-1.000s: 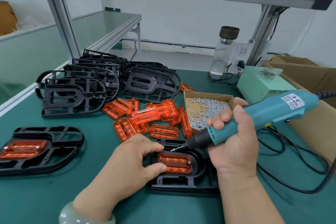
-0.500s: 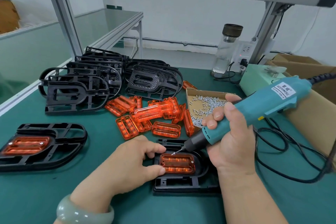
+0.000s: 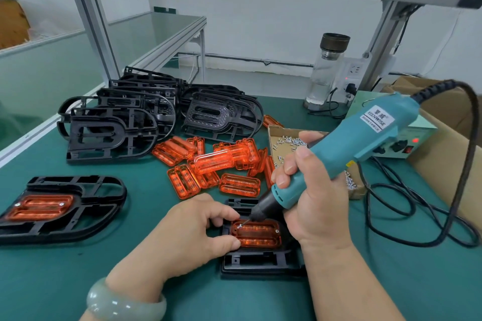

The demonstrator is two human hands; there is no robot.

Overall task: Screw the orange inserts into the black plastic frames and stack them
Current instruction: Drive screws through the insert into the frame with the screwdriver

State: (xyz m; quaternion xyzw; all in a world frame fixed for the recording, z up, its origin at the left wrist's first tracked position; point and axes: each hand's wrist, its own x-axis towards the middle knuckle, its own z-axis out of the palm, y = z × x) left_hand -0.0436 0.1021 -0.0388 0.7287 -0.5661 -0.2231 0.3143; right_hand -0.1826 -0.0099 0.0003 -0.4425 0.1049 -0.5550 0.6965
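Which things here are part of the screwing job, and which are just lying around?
Job: screwdriver, screw tray, loose inserts, empty frames, frame being fitted, its insert, finished frame.
Lying about: bottle, cardboard box.

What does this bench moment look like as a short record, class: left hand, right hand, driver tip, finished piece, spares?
left hand: pinches orange translucent plastic insert seated in black plastic frame
right hand: grips teal electric screwdriver
driver tip: on insert's left screw
finished piece: second frame with screwed insert, far left
spares: loose orange inserts in a pile
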